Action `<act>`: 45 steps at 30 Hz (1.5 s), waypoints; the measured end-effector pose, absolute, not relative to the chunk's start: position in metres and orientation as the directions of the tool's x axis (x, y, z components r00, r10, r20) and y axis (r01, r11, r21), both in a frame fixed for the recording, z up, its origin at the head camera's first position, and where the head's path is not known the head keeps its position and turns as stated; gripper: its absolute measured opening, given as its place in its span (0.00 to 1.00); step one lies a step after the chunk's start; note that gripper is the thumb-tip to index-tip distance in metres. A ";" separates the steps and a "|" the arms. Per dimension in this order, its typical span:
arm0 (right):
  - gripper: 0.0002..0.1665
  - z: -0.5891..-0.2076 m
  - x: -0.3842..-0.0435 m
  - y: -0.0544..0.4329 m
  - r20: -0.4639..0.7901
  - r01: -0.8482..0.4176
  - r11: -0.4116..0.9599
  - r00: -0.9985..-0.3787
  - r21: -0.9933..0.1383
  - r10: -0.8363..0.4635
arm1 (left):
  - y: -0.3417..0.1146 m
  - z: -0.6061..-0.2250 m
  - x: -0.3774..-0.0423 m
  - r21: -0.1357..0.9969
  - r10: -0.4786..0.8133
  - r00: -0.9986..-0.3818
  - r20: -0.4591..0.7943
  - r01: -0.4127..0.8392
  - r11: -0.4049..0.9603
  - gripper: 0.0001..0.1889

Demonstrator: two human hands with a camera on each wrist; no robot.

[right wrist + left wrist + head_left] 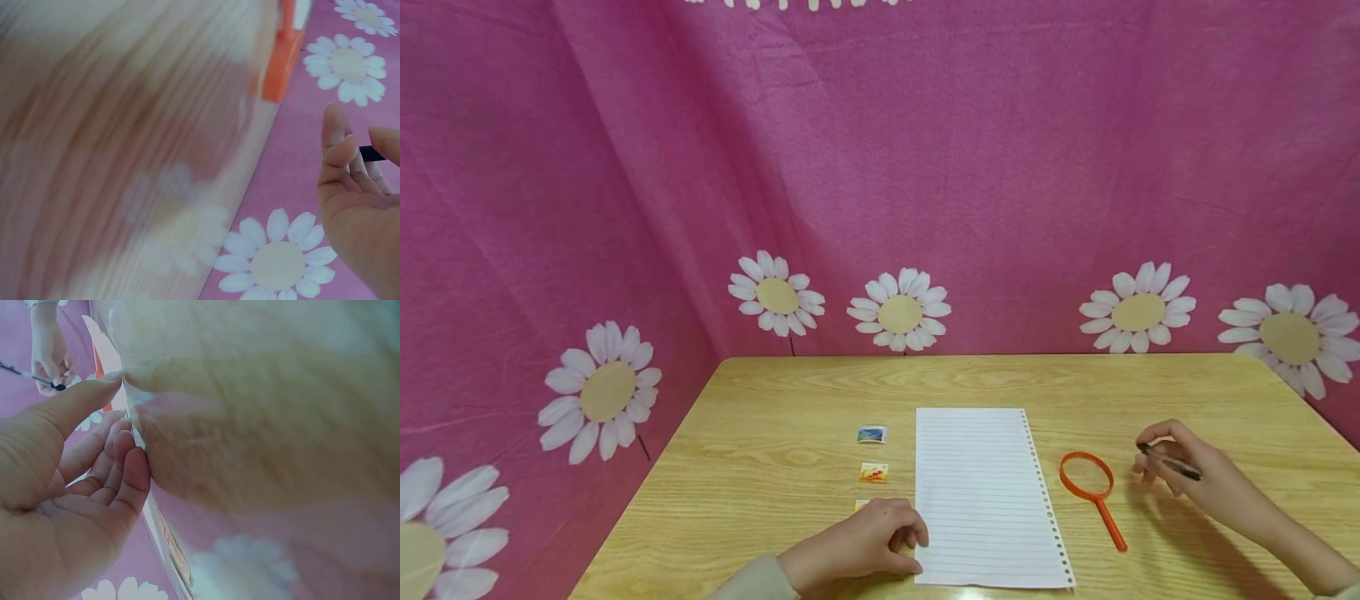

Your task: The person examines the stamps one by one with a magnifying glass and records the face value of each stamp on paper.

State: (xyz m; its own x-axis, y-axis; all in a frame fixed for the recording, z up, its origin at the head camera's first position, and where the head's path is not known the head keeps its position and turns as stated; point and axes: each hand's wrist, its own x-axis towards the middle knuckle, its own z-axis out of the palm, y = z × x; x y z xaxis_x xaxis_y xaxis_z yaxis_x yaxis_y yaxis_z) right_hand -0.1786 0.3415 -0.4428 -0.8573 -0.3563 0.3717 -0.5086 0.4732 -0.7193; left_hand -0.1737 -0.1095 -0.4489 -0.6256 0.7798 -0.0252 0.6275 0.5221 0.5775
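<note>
The pen [1183,469] is being held in the right hand [1208,493], between thumb and fingers, above the right side of the table [775,400]. The governing relation, as judged, is pen to paper: the lined sheet [977,492] is lying to the left of that grip and well apart from it. The pen's long axis is running obliquely, its dark end pointing left and slightly away from the person; whether that end is a cap or a bare tip cannot be determined.

The orange magnifying glass [1111,523] is lying between sheet and right hand, nearer that hand, its lens at the far end and its handle pointing toward the person and to the right.

The sheet's long axis is running away from the person, its punched edge facing right. The left hand [876,540] is nearer the sheet, resting at its near left edge with fingers bent and a narrow gap to the thumb.

Beyond, small picture cards [874,472] are lying left of the sheet, one partly hidden by the left hand.
</note>
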 end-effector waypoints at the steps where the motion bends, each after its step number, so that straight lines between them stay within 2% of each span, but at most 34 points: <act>1: 0.14 -0.441 -0.178 0.339 0.361 -0.493 0.442 -0.864 -0.749 -0.352 | -0.110 -0.449 -0.173 0.577 0.781 -0.625 -0.023 0.629 0.521 0.09; 3: 0.13 -0.439 -0.178 0.335 0.368 -0.497 0.405 -0.859 -0.767 -0.357 | -0.110 -0.448 -0.173 0.576 0.783 -0.622 -0.019 0.633 0.517 0.09; 7: 0.13 -0.436 -0.179 0.329 0.385 -0.511 0.234 -0.819 -0.827 -0.426 | -0.110 -0.447 -0.173 0.584 0.785 -0.620 -0.017 0.631 0.511 0.10; 9: 0.12 -0.434 -0.177 0.327 0.352 -0.468 0.206 -0.833 -0.859 -0.427 | -0.110 -0.447 -0.173 0.588 0.782 -0.622 -0.021 0.625 0.513 0.10; 14: 0.03 -0.432 -0.173 0.323 0.244 -0.377 0.380 -0.903 -0.845 -0.352 | -0.110 -0.447 -0.173 0.584 0.786 -0.618 -0.019 0.631 0.511 0.10; 24: 0.05 -0.429 -0.168 0.307 0.239 -0.333 0.543 -0.941 -0.771 -0.238 | -0.110 -0.447 -0.173 0.597 0.779 -0.625 -0.037 0.611 0.519 0.09; 32: 0.04 -0.426 -0.171 0.293 0.191 -0.304 0.409 -0.936 -0.861 -0.294 | -0.109 -0.448 -0.174 0.585 0.777 -0.629 -0.039 0.616 0.528 0.09; 36: 0.04 -0.425 -0.173 0.285 0.156 -0.250 0.423 -0.957 -0.871 -0.245 | -0.109 -0.447 -0.174 0.584 0.778 -0.627 -0.041 0.617 0.528 0.09; 40: 0.04 -0.424 -0.175 0.275 0.174 -0.250 0.454 -0.964 -0.855 -0.203 | -0.109 -0.448 -0.174 0.582 0.777 -0.628 -0.038 0.618 0.528 0.09; 45: 0.03 -0.423 -0.178 0.265 0.131 -0.203 0.434 -0.973 -0.878 -0.190 | -0.110 -0.449 -0.175 0.579 0.778 -0.627 -0.036 0.621 0.528 0.09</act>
State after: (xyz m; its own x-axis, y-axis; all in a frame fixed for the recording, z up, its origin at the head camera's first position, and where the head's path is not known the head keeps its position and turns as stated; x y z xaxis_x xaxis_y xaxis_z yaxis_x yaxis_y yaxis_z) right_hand -0.1775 0.2654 -0.4229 -0.9730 -0.1899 0.1314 -0.2032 0.4336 -0.8779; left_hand -0.1747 -0.1095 -0.4487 -0.6272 0.7780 -0.0362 0.6211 0.5277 0.5794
